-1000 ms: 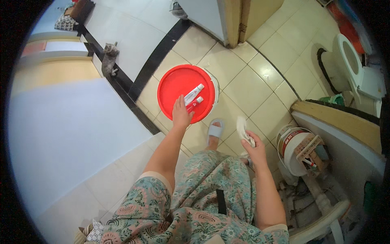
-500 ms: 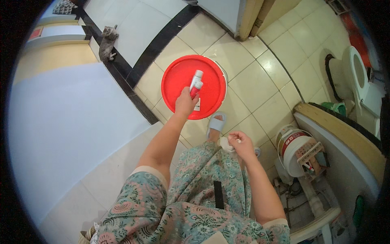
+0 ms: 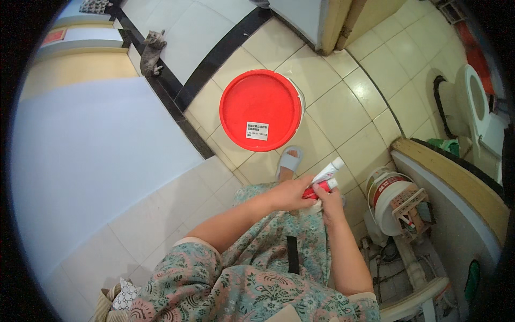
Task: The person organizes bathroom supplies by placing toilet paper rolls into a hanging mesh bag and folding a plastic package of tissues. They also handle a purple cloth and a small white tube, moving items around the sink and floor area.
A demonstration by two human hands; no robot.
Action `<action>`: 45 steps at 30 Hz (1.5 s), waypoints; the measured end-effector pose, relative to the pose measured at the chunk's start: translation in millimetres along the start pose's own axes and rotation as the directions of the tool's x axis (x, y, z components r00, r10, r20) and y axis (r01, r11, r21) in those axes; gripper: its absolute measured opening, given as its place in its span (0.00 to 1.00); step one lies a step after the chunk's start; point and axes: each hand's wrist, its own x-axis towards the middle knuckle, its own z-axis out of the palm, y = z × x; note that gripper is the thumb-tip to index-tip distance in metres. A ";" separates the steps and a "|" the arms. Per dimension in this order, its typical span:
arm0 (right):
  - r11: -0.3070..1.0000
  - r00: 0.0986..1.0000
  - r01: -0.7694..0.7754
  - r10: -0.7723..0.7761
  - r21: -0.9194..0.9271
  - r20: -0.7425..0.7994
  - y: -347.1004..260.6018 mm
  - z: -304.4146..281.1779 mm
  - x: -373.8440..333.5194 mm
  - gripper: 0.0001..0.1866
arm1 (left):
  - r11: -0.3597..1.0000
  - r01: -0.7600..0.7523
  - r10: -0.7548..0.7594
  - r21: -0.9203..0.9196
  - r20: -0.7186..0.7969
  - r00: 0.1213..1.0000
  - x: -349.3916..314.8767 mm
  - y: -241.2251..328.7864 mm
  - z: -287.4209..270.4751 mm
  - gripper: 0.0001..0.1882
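Left hand (image 3: 289, 194) closed around two tubes held side by side: a white tube (image 3: 328, 172) and a red tube (image 3: 317, 189), both pointing up and to the right, caps outward. Right hand (image 3: 328, 203) curled just beneath them, fingers touching the red tube and pressed against something pale that is mostly hidden; what it is cannot be told. Both hands held together in front of the body, above the lap of a floral-patterned dress (image 3: 252, 268).

Just beyond the hands, a foot in a pale slipper (image 3: 289, 161) is planted on the beige tiled floor (image 3: 343, 112). Further out, a white bucket closed with a red lid (image 3: 260, 110) is seen, a small white label stuck near the lid's lower edge.

To the right, a smaller white bucket with a red band (image 3: 389, 198) is noted, clutter beside it. A toilet (image 3: 472, 118) is seen at the far right. A grey cat (image 3: 152, 51) is seen lying at the upper left along a dark floor strip
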 end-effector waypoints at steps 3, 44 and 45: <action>0.997 1.000 0.005 -0.003 0.073 -0.024 3.5 -3.2 3.3 0.17 | 0.979 0.044 -0.023 -0.197 0.108 0.994 0.0 -9.9 -3.6 0.24; 0.996 0.985 -0.054 0.066 0.077 -0.158 15.8 -41.7 8.0 0.13 | 0.819 0.464 0.005 0.339 -0.811 0.585 49.7 -179.8 -79.7 0.23; 0.995 0.986 -0.047 0.061 0.092 -0.154 15.4 -40.4 8.0 0.14 | 0.939 0.283 -0.048 0.194 -0.742 0.668 54.6 -173.8 -72.4 0.23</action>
